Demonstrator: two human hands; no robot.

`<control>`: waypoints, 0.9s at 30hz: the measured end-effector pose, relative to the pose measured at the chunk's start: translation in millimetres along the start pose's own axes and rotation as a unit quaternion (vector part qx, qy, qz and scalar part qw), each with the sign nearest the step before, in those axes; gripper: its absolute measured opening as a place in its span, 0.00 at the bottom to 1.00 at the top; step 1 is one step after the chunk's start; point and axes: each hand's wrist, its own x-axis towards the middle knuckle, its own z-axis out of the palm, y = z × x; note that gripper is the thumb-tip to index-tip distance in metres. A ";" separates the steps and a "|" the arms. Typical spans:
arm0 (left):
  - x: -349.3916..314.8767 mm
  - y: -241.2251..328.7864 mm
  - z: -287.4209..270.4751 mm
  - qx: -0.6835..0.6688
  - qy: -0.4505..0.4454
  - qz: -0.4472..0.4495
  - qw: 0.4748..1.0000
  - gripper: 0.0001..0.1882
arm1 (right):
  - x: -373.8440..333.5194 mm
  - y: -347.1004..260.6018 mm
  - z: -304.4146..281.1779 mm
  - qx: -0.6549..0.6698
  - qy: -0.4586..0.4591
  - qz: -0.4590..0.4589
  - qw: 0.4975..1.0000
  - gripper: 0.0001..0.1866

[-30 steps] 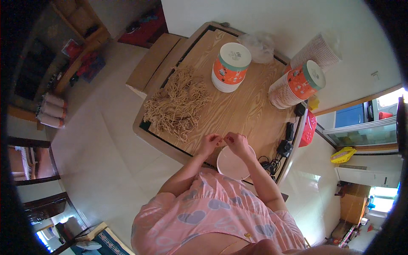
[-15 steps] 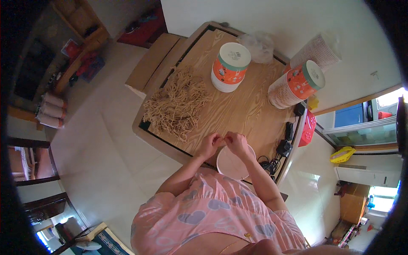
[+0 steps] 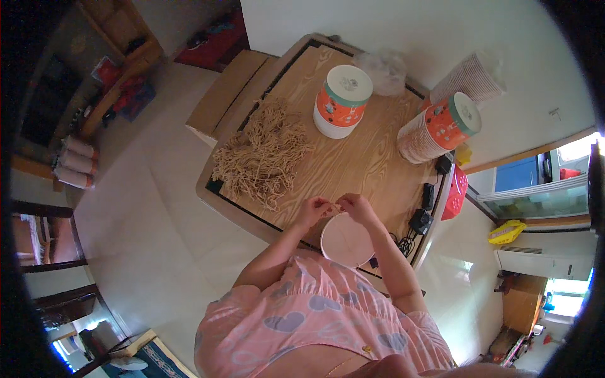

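Observation:
Close to my body at the table's near edge is a white paper bucket [image 3: 348,242], its round open mouth facing up toward me. My left hand [image 3: 314,212] and my right hand [image 3: 357,209] meet at its far rim, both with fingers closed in a pinch. A small pale bit shows between the fingertips, too small to name. To the left of the hands lies a tangled heap of tan twisted cords [image 3: 265,154]. Beyond the hands, an orange, green and white stack of paper buckets [image 3: 343,104] stands upside down.
Another stack of paper buckets [image 3: 439,128] leans at the right, with white nested buckets [image 3: 469,79] behind it. A clear plastic bag [image 3: 381,70] lies at the far edge. Black adapters [image 3: 420,222] with cables line the table's right side. A cardboard box [image 3: 230,91] adjoins the left side.
The fingertips have drawn slightly apart at the bucket's far rim, my right hand rising a little. The bucket's mouth shows more fully. The cords and stacks stay in place.

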 end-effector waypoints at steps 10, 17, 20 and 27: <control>-1.5 7.3 5.6 0.040 0.008 0.015 0.999 0.05 | 17.2 -5.3 -5.8 0.079 -0.102 -0.004 0.992 0.09; 4.0 5.8 3.4 0.209 0.037 0.130 0.969 0.08 | 21.8 -6.5 -3.6 0.010 -0.079 -0.004 0.997 0.09; -1.3 13.9 5.0 0.230 0.045 0.134 0.963 0.10 | 19.5 -13.6 -3.1 0.006 -0.076 -0.014 0.997 0.09; -9.5 32.6 13.3 0.313 0.051 0.155 0.935 0.13 | 18.8 -2.5 -7.5 -0.046 -0.109 -0.009 0.993 0.11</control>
